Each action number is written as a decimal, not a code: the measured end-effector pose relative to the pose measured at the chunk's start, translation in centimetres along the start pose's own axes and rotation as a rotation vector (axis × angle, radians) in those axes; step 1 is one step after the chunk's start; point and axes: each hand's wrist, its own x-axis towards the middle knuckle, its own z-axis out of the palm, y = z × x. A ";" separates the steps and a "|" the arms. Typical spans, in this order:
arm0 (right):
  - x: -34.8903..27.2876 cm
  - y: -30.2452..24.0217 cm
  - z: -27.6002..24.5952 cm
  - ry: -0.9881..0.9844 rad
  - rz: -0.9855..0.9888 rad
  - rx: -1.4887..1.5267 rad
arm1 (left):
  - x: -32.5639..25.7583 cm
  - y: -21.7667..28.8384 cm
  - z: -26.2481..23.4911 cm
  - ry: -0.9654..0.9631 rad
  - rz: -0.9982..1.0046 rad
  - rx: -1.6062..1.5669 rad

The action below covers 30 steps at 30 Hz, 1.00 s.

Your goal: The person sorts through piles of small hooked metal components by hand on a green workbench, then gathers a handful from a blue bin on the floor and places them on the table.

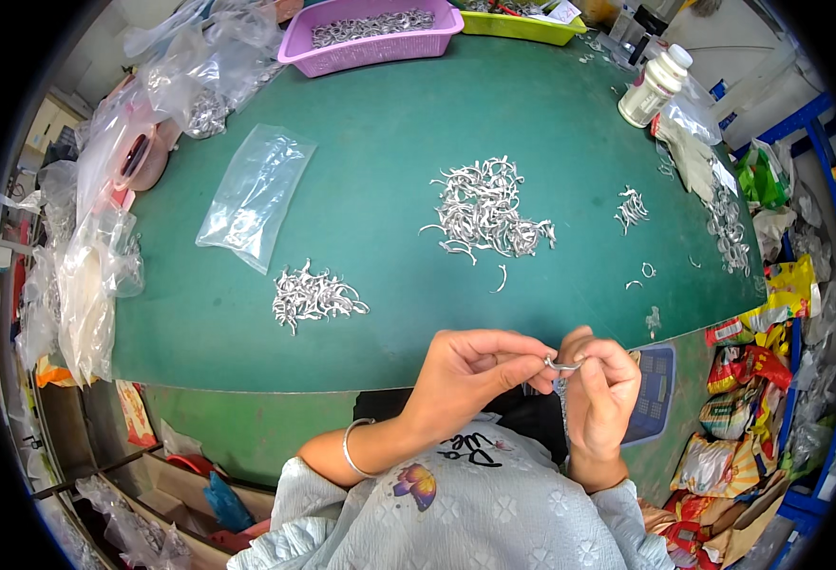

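Just over the table's near edge, my left hand [484, 369] and my right hand [600, 385] meet, pinching a small curved silver metal piece [562, 366] between them, one end in each set of fingers. A large heap of similar curved metal pieces [489, 209] lies ahead of my hands on the green table [380, 142]. One loose curved piece [501, 278] sits just in front of that heap. To the left is a smaller pile of pieces [313, 294], and a little cluster [632, 209] rests to the right.
A clear plastic bag [256, 195] lies flat at left. At the back stand a purple basket [370, 47] and a yellow-green basket [522, 28], both holding metal parts. A white bottle [655, 85] and a pale glove [686, 157] are far right. Below the edge sits a blue crate [651, 394].
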 end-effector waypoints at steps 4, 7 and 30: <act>-0.1 0.0 -0.3 0.008 -0.285 -0.352 | -0.1 0.3 0.3 -0.004 0.020 0.020; 0.0 -0.9 -0.8 -0.090 -0.589 -0.803 | -0.1 0.2 0.3 -0.016 0.075 0.017; 0.7 0.3 -1.7 -0.226 -0.831 -1.044 | 0.1 -0.2 -0.8 0.165 0.325 0.341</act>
